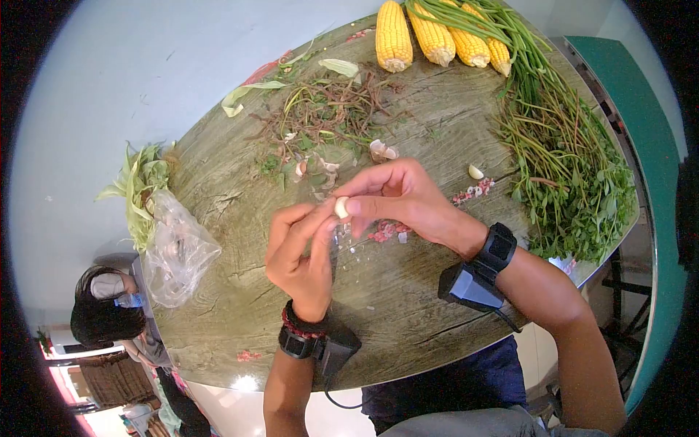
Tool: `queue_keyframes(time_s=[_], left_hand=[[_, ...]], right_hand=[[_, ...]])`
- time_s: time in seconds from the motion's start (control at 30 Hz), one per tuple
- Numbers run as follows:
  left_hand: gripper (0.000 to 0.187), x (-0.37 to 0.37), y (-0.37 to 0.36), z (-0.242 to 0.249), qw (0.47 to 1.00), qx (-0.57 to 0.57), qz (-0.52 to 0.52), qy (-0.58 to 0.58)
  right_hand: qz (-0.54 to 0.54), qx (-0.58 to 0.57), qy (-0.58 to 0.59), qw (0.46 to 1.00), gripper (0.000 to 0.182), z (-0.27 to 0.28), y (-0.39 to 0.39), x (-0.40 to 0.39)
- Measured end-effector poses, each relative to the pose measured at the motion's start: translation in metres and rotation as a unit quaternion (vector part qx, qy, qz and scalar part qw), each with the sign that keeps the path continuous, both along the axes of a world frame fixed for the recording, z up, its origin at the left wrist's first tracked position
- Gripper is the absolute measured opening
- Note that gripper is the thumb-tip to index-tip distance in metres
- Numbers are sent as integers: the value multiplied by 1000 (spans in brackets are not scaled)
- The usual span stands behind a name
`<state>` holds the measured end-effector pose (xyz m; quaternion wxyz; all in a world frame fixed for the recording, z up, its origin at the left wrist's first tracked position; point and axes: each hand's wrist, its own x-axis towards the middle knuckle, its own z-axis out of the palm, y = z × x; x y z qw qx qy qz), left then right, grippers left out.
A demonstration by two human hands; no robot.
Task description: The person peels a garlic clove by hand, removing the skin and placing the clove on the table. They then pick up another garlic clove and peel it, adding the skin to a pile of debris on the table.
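A pale, peeled-looking garlic clove (341, 207) is pinched between the fingertips of both hands above the middle of the table. My left hand (300, 251) comes up from below, its fingers closed on the clove's near side. From the right, my right hand (399, 200) grips it with thumb and forefinger. Papery garlic skins (382, 151) lie just beyond the hands. Another whitish clove (475, 172) rests on the tabletop to the right. Small white scraps are scattered under the fingers.
Yellow corn cobs (394, 40) lie at the far edge beside long green beans (502, 29). Leafy greens (575, 175) cover the right side. A heap of stem trimmings (328, 109) sits behind the hands. At left are a plastic bag (178, 251), corn husks (138, 186) and another person (109, 306).
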<state>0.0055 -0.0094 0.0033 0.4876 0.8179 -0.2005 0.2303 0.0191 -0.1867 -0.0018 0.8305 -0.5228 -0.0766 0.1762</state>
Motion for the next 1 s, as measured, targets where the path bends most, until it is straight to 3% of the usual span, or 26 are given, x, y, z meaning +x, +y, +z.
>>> queue_keyframes(time_s=[0.57,0.67,1.0], left_hand=[[23,1,-1,-4,1000,-14,-5,-4],[24,1,-1,-3,1000,-26,-11,6],[24,1,0,-1,999,-32,-18,17]], right_hand=[[5,49,-9,999,24,-5,0,2],[-3,7,-23,1000,27,-9,1,2],[-4,15,9,1000,24,-1,0,0]])
